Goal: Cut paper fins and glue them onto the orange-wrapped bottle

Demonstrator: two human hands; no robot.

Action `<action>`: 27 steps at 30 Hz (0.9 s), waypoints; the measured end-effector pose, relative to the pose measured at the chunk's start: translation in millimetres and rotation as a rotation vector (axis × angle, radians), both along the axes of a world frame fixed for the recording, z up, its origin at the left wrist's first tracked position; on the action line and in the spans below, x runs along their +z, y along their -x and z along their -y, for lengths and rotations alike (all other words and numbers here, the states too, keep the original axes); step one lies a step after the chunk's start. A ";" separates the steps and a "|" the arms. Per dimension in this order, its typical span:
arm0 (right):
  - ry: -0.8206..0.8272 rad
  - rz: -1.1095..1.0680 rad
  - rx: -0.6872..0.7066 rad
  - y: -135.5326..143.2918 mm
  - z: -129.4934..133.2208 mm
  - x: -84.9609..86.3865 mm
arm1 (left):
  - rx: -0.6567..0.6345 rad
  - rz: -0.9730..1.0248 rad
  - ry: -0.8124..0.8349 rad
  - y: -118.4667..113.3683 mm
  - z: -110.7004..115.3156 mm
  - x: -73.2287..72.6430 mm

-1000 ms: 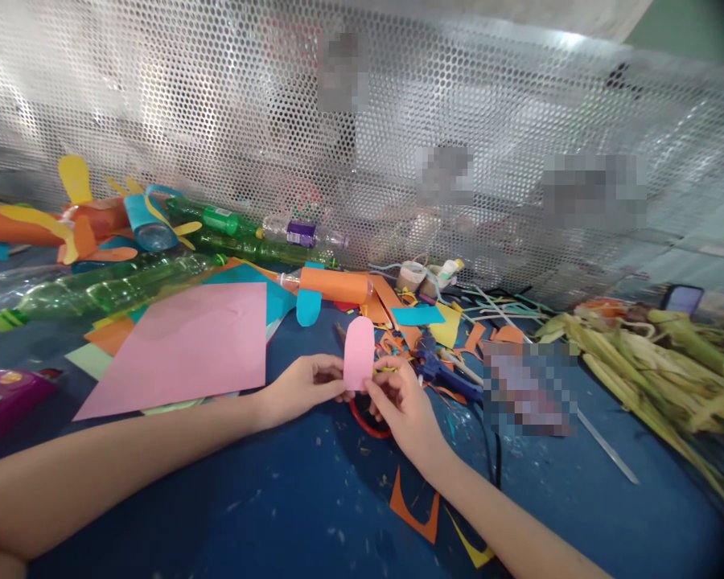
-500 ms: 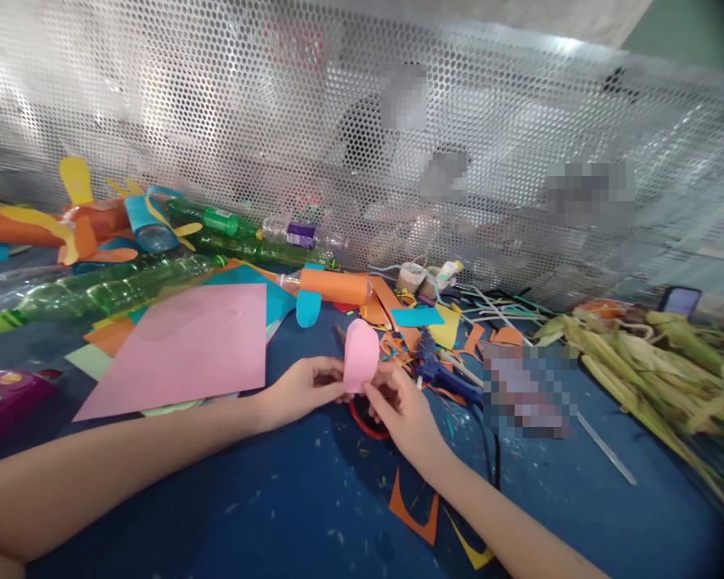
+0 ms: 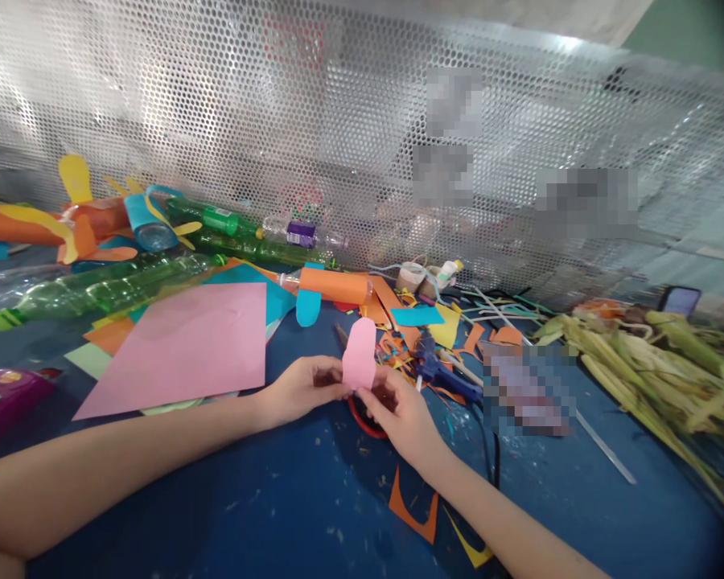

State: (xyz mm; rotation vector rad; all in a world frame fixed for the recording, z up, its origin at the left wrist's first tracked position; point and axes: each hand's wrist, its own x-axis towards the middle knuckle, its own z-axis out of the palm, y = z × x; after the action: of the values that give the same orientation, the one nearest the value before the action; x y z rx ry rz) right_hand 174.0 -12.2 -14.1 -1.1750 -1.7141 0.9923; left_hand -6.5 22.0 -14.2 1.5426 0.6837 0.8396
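Note:
A small pink paper piece with a rounded top (image 3: 359, 354) stands upright between my two hands. My left hand (image 3: 306, 389) pinches its lower left edge between thumb and fingers. My right hand (image 3: 401, 412) holds the lower right edge, thumb in front. Scissors with a red-rimmed handle (image 3: 368, 422) lie on the blue table just below and behind my fingers, partly hidden by them. To the left is a large pink sheet (image 3: 199, 346) on top of other coloured paper. An orange-wrapped bottle (image 3: 336, 286) with a blue paper tab lies behind my hands.
Green bottles (image 3: 121, 288) and paper-covered bottles (image 3: 150, 221) lie at the back left. A blue glue gun (image 3: 450, 376), its cable and paper scraps are right of my hands. Corn husks (image 3: 639, 362) lie at far right. Behind stands a perforated metal screen (image 3: 362, 104).
The pink piece has shifted slightly left and turned a little between my fingers. My right fingertips have moved slightly left with it. Both hands still hold it.

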 end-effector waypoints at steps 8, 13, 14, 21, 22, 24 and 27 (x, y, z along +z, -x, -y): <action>-0.049 -0.084 0.038 -1.3 -1.5 -0.8 | 0.062 -0.001 0.071 -0.1 -0.3 -1.3; -0.030 -0.110 0.017 -2.4 -3.6 -2.1 | 0.103 0.013 0.130 0.9 -2.4 -3.2; -0.015 -0.113 0.012 -2.5 -3.6 -2.0 | 0.108 0.023 0.138 1.4 -2.4 -2.8; 0.036 -0.140 -0.008 -2.6 -3.7 -2.2 | 0.093 0.091 0.087 1.5 2.1 3.8; 0.037 -0.140 -0.009 -2.6 -3.8 -2.5 | 0.083 0.093 0.055 0.8 2.5 4.1; 0.036 -0.143 -0.010 -2.5 -3.8 -2.9 | 0.065 0.072 -0.001 -0.4 2.5 4.0; 0.028 -0.140 -0.015 -2.2 -3.6 -2.8 | 0.060 0.027 -0.025 -1.1 1.8 3.1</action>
State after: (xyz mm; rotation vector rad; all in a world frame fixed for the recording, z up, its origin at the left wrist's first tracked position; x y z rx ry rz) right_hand 176.2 -8.6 -16.9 -1.1079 -1.5836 1.0665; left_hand -5.4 20.2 -11.1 1.5370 0.7045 0.9154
